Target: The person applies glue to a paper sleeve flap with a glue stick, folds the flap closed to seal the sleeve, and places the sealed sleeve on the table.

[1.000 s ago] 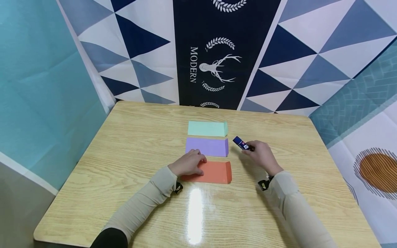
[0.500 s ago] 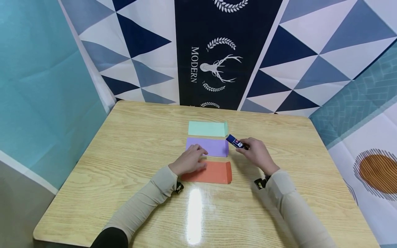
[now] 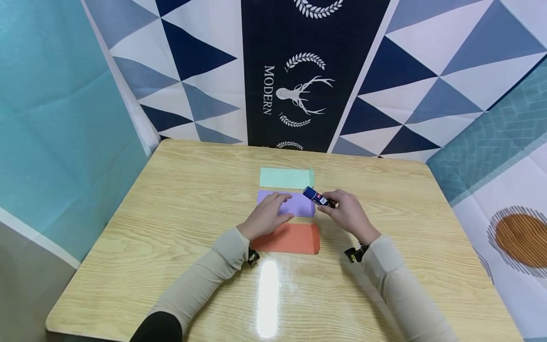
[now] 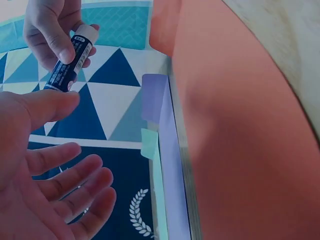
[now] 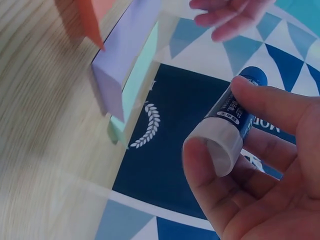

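Note:
My right hand [image 3: 348, 213] pinches a dark blue glue stick [image 3: 316, 196] above the right end of the purple envelope [image 3: 301, 207]. In the right wrist view the glue stick [image 5: 235, 107] shows a white base, with thumb and fingers curled round it. My left hand [image 3: 266, 216] hovers over the left parts of the purple envelope and the red envelope [image 3: 295, 239], hiding them. Its fingers are spread and relaxed, holding nothing, as the hand [image 4: 20, 175] shows in the left wrist view. Behind lies a mint green envelope [image 3: 285, 178]. All three envelopes have flaps at their right ends.
The envelopes lie in a column on a light wooden table [image 3: 179, 190]. A patterned cloth [image 3: 201, 61] hangs behind its far edge, and a teal cloth [image 3: 68, 118] at the left. Light glares off the table [image 3: 268, 299] near the front.
My right hand has moved left with the glue stick, from beside the envelopes to over the purple one's flap. My left hand has lifted from the red envelope and shifted slightly right and away from me.

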Action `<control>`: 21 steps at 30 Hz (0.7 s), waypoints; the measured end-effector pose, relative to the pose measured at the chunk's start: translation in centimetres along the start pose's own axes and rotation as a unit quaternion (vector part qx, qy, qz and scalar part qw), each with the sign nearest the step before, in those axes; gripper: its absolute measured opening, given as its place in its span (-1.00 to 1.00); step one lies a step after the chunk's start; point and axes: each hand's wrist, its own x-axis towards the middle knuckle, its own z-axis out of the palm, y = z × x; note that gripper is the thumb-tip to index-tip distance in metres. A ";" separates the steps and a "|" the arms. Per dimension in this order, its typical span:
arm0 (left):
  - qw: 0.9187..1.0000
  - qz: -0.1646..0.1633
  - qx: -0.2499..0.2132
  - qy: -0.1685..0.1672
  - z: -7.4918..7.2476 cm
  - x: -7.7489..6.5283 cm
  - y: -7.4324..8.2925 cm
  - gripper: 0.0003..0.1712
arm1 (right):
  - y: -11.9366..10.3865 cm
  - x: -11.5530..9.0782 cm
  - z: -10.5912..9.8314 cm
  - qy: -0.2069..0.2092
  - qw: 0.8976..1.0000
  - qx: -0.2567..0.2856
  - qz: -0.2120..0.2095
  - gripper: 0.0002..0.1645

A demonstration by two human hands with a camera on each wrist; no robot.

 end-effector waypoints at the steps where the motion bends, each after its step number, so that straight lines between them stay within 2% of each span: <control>1: 1.000 -0.001 -0.009 0.005 0.0 0.1 0.1 -0.39 | -0.2 0.0 0.0 0.001 1.000 0.003 -0.003 -0.63; 4: 0.999 -0.007 -0.030 0.014 0.0 0.2 0.4 -0.38 | -0.6 -0.2 0.2 -0.004 1.000 0.010 -0.011 -0.65; 10: 0.997 -0.014 -0.068 0.022 -0.1 0.3 0.8 -0.35 | -1.1 -0.3 0.3 -0.044 0.998 0.041 -0.025 -0.60; 14: 0.996 -0.001 -0.086 0.036 -0.1 0.3 0.9 -0.39 | -1.4 -0.4 0.6 -0.058 0.996 0.048 -0.040 -0.57; 21: 0.992 0.023 -0.112 0.057 -0.2 0.2 1.2 -0.46 | -1.8 -0.5 0.7 -0.061 0.996 0.051 -0.051 -0.63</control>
